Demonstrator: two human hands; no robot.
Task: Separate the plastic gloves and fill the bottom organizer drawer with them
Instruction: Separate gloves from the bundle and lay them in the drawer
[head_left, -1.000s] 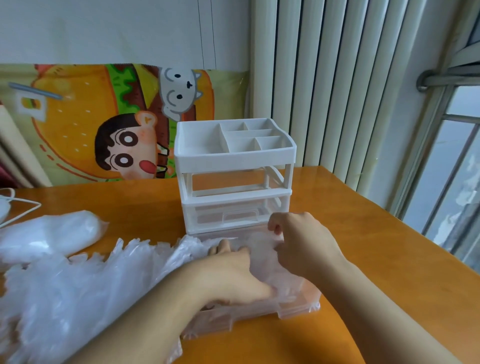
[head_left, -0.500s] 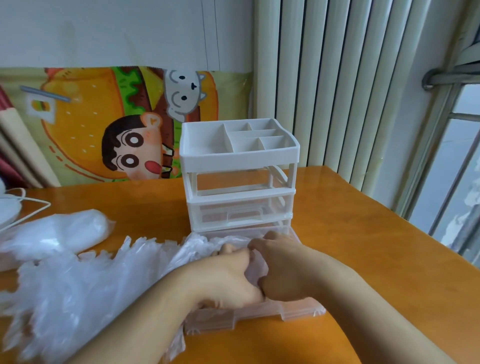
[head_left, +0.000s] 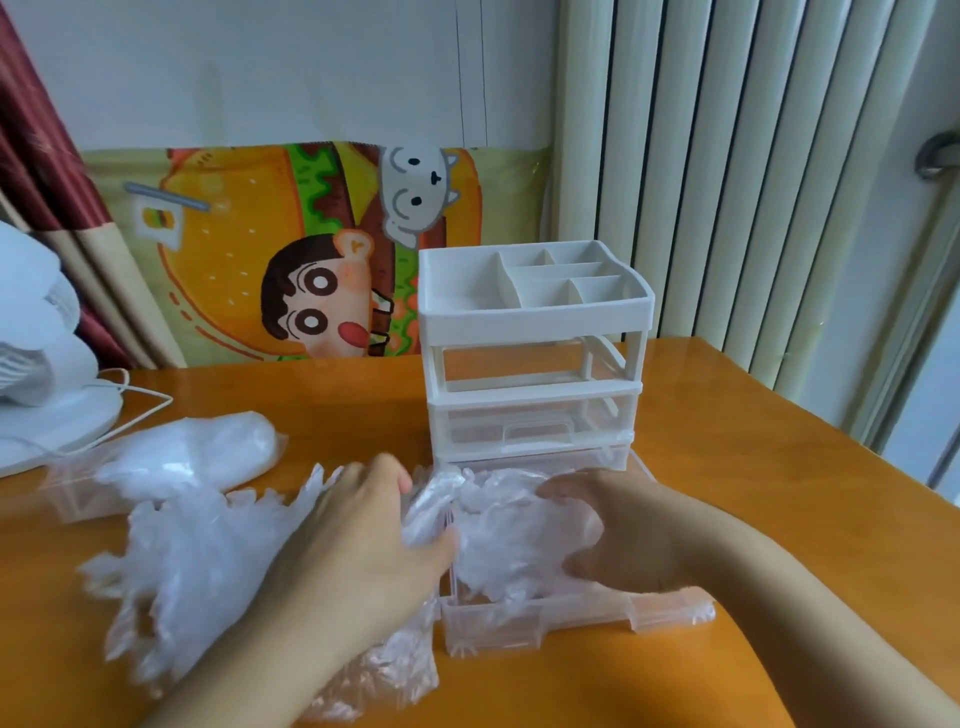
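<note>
A white organizer (head_left: 535, 353) with clear drawers stands on the wooden table. Its bottom drawer (head_left: 571, 621) is pulled out toward me and holds crumpled clear plastic gloves (head_left: 514, 540). My right hand (head_left: 623, 535) rests inside the drawer with curled fingers on the gloves. My left hand (head_left: 363, 535) grips a bunch of gloves at the drawer's left wall. A spread heap of loose gloves (head_left: 202, 561) lies left of the drawer, partly under my left forearm.
A clear bag of packed gloves (head_left: 192, 452) lies at the left. Behind it stands a white fan base (head_left: 47, 421) with a cord (head_left: 140, 405). A cartoon poster (head_left: 311, 249) leans on the wall. The table's right edge (head_left: 831, 457) runs near the window.
My hands have drawn apart: the left moved left to the drawer's side with a bunch of gloves, the right shifted right over the gloves in the drawer. The camera moved closer.
</note>
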